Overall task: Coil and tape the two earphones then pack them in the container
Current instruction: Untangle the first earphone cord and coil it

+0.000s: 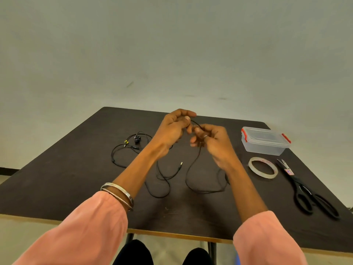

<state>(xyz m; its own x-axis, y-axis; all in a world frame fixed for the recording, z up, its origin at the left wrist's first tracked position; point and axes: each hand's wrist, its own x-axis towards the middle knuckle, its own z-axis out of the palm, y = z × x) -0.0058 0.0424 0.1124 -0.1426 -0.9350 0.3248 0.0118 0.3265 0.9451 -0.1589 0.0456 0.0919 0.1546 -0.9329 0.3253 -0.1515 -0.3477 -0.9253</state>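
Note:
Above the middle of the dark table point(76, 178), my left hand point(174, 127) and my right hand point(212, 140) both pinch the upper end of one black earphone cable point(191, 169). Its loose loops hang down onto the table, and its jack plug point(181, 163) lies between my forearms. A second black earphone point(129, 146) lies uncoiled at the left, untouched. The clear plastic container point(264, 140) with red clips stands shut at the back right. A roll of tape point(263, 167) lies flat in front of it.
Black scissors point(307, 190) lie closed near the table's right edge, beside the tape. The table's front edge runs just beyond my sleeves, with my knees below it. A plain wall stands behind the table.

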